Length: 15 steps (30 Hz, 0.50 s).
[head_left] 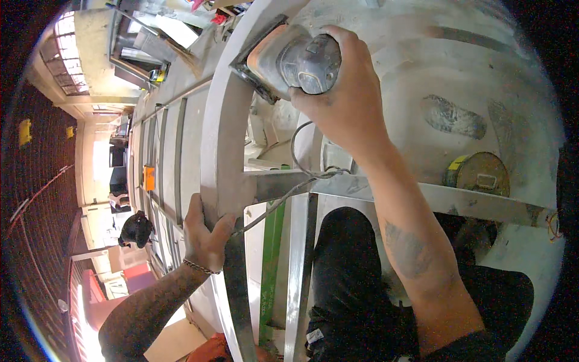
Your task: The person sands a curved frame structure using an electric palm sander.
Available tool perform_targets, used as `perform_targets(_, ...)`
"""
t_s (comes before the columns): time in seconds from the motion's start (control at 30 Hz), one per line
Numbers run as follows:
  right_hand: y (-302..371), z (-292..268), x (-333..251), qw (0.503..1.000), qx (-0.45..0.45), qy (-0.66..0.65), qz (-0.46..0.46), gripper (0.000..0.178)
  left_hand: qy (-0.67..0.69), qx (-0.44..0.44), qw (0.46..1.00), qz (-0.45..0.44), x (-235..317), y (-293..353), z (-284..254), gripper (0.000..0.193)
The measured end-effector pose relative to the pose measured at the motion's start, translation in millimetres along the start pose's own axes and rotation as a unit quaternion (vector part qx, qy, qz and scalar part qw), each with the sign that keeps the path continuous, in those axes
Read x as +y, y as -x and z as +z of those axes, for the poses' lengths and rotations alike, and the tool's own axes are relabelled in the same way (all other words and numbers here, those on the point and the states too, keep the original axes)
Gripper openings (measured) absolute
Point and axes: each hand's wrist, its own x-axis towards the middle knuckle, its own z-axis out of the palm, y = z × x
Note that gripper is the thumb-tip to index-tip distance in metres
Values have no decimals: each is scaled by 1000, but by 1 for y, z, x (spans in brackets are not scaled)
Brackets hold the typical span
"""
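Note:
My right hand [356,102] is wrapped round the dark, dusty body of a power sander [289,57]. The sander's flat pad, with an orange band above it, lies against the far part of a pale grey, smooth-faced beam [226,139]. A grey power cord [295,148] loops down beside the beam and passes close to my left hand. With thumb and fingers on either side, my left hand [208,238] grips the beam's near end. Under the beam are bare metal tubes [338,186] of a frame.
A round tin [482,173] with a handled lid and yellow label stands at the right on the dusty floor. A green bar [273,259] lies below the frame. Long metal rails [179,151] stretch out on the left, near a person's dark-covered head [136,229].

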Motion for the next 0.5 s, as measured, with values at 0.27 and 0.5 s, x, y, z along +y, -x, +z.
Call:
perform_targets(0.27, -10, -3, 9, 999, 11, 25, -17, 81, -28, -17, 999, -1, 0, -1, -3, 40)
perform_targets(0.5, 1, -6, -1, 1000, -25, 11, 0, 82, 33, -18, 999, 0, 1, -1, 0, 41)
